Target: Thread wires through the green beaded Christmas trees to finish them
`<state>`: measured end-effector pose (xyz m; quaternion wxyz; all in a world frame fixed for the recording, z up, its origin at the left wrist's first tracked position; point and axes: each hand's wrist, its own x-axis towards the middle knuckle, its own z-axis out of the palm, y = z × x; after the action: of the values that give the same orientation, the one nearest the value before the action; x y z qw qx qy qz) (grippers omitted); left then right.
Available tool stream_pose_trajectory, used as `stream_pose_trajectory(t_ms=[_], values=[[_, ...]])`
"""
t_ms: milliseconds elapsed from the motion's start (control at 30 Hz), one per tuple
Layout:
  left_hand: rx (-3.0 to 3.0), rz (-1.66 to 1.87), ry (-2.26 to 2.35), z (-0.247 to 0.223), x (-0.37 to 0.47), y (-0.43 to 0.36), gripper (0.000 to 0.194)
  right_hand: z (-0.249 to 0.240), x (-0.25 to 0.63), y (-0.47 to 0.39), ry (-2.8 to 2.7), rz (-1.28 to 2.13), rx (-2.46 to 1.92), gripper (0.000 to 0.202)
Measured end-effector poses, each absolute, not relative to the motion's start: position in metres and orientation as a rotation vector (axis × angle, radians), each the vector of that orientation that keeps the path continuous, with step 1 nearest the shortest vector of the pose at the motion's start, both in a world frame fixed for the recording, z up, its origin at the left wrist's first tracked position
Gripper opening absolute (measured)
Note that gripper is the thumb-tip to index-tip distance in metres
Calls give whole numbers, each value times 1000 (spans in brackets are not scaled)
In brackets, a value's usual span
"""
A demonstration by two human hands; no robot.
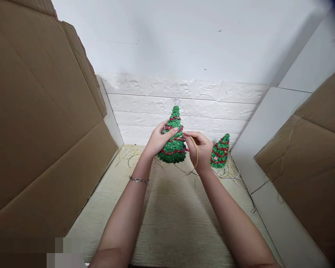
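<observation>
- While two pieces of brown cardboard, one at left and one at right, flank the scene, one white wall with a brick pattern stands behind.
- One pale tabletop runs between them, its far edge at the wall.
- Two tangles of thin wire lie along that far edge: the left tangle near the far left corner, the right tangle at the far right corner.
- One large green tree, wound with red garland, is held upright near the middle of the far edge; whether its base touches the tabletop cannot be told.
- Two bare hands are at it. The left hand is curved around its left side, thumb across the front, fingers partly open and mostly hidden. The right hand has its thumb and forefinger pinched together at the right side, with yellow wire looping from the fingertips.
- One small green tree stands near the far right corner, just beside the right hand.
- One chain bracelet circles the left wrist.
- One clear star tops the large tree.
</observation>
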<state>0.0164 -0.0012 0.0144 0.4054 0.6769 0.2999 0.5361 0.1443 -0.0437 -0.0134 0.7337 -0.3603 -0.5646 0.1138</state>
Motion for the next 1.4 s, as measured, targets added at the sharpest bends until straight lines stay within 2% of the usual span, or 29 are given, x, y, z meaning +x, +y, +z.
stream_pose_trajectory(t_ms=[233, 533, 833, 1200, 1300, 1400], values=[[1697, 1323, 736, 17, 18, -5, 40, -16, 144, -43, -1245, 182, -809, 11], [1693, 1323, 690, 15, 20, -3, 44, -16, 143, -48, -1347, -158, -756, 14], [1685, 1352, 751, 13, 19, -1, 48, -26, 139, -41, -1285, -10, -773, 7], [1678, 1408, 781, 13, 20, 0, 50, -19, 142, -38, -1448, -246, -730, 5], [1687, 1413, 795, 13, 20, 0, 50, -21, 144, -39, -1495, -256, -751, 10], [1688, 1413, 798, 12, 20, 0, 51, -23, 147, -41, -1559, -256, -791, 26]])
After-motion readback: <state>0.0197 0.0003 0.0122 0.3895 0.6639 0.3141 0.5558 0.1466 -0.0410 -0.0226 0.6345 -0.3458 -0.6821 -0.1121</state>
